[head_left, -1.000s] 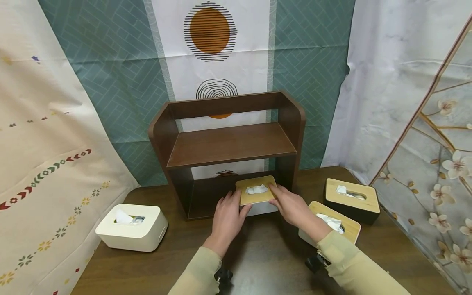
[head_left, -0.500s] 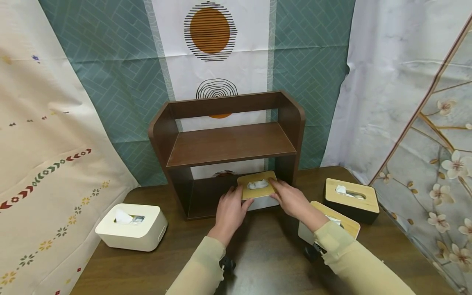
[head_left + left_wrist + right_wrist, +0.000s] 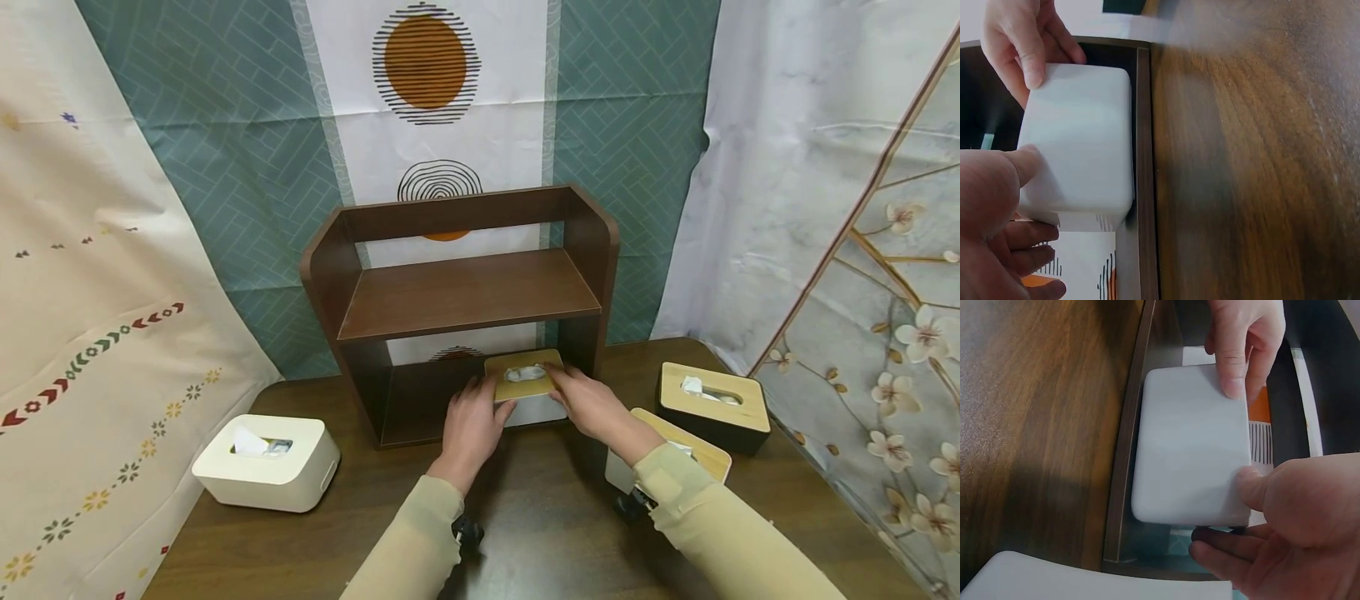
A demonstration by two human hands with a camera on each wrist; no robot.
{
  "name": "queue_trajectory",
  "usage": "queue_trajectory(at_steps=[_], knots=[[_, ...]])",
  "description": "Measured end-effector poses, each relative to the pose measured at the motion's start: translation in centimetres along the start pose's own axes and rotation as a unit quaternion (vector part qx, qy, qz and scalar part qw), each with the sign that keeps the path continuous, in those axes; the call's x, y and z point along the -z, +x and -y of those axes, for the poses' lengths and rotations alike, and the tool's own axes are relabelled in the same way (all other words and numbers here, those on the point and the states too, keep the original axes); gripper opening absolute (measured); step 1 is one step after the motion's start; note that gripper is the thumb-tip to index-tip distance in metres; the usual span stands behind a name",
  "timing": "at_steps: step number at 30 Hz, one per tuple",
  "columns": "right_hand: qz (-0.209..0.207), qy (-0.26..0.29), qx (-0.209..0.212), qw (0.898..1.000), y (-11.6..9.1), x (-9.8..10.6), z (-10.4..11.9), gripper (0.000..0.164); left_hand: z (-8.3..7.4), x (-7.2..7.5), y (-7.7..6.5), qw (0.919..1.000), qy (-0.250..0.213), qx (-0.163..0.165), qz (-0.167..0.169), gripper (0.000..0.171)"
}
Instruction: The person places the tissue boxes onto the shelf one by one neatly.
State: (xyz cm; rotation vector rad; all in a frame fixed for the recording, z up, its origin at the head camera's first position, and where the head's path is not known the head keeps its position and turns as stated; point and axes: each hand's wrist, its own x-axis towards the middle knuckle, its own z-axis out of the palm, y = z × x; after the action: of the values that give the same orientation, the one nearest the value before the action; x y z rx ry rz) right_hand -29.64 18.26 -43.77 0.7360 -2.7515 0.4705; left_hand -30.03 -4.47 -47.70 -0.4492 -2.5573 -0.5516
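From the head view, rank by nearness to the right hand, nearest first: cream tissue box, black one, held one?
1. Held tissue box: touching the right hand.
2. Black tissue box: off to the right.
3. Cream tissue box: left, beyond the left hand.

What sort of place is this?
Likely a staged tabletop corner, though I can't be sure: patterned hangings screen the back and both sides of a wood-grain table, which holds a brown shelf unit and tissue boxes.
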Motion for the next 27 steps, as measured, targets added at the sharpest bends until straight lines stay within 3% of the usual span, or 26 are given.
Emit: queue_trajectory(at_steps=[19, 27], knots=[[0.01, 0.009, -0.007, 1.0, -0.08, -0.01, -0.29, 0.044, 0.04, -0.09, -0.26, 0.9994, 0.021, -0.025, -0.011, 0.059], [0.01, 0.01, -0.005, 1.0, -0.1, 0.06, -0.21, 0.044, 0.06, 0.05, -0.16, 0.9994, 0.026, -0.022, 0.0, 0.061]])
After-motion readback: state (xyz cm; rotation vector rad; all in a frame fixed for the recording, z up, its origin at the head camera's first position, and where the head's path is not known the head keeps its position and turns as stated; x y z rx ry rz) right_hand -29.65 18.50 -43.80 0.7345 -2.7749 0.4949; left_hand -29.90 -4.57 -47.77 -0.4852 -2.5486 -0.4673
